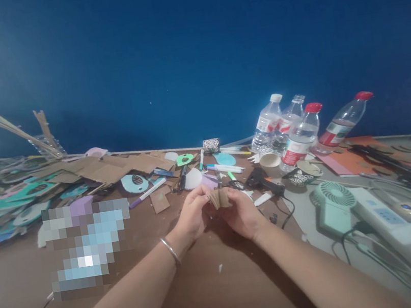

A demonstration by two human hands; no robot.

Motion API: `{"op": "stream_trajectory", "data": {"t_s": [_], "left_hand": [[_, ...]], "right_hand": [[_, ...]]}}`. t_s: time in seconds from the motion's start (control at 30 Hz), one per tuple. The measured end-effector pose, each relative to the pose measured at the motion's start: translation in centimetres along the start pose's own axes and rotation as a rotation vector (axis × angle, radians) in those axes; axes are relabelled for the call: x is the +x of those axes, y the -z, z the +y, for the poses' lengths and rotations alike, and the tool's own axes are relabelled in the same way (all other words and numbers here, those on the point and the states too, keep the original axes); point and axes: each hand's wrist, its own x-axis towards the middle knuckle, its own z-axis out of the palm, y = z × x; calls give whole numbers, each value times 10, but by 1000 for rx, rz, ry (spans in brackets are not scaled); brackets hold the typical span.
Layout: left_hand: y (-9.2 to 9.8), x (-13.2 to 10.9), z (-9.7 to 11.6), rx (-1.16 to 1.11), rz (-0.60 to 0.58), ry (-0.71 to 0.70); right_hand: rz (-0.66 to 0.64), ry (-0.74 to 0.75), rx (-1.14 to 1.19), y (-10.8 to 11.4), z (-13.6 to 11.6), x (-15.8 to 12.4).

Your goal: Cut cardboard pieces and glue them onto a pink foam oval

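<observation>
A small cardboard piece [220, 198] is pinched between the left hand [193, 216] and right hand [242, 214] — just before the hot glue gun [261, 180], above the brown table [219, 296].

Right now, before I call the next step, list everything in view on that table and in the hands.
small brown cardboard piece: one, brown, pinched between both hands
clear plastic water bottles: four, two red caps, one white, one clear, far side, right of centre
flat brown cardboard sheets: several, brown, far left
teal paper cutouts: several, teal and blue, left edge
felt-tip markers: several, mostly white, one purple, beyond the hands
mint-green desk fan: one, right of the hands
orange paper sheet: one, far right
brown wooden table: one, under it all
silver bracelet: one, left wrist
left hand: one, grips the cardboard piece
right hand: one, grips it too
</observation>
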Motion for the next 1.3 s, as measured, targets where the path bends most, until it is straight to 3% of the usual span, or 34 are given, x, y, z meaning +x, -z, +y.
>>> {"op": "stream_trajectory", "data": {"t_s": [0.33, 0.67, 0.8, 1.3], "left_hand": [[0, 0, 5, -261, -36, 76], [4, 2, 14, -291, -37, 53], [5, 3, 16, -258, -42, 70], [12, 6, 20, -294, 79, 41]], "right_hand": [[-37, -60, 118, -4, -5, -3], [62, -32, 143, 2, -7, 4], [44, 4, 137, 5, -6, 6], [108, 90, 145, 14, -15, 14]]}}
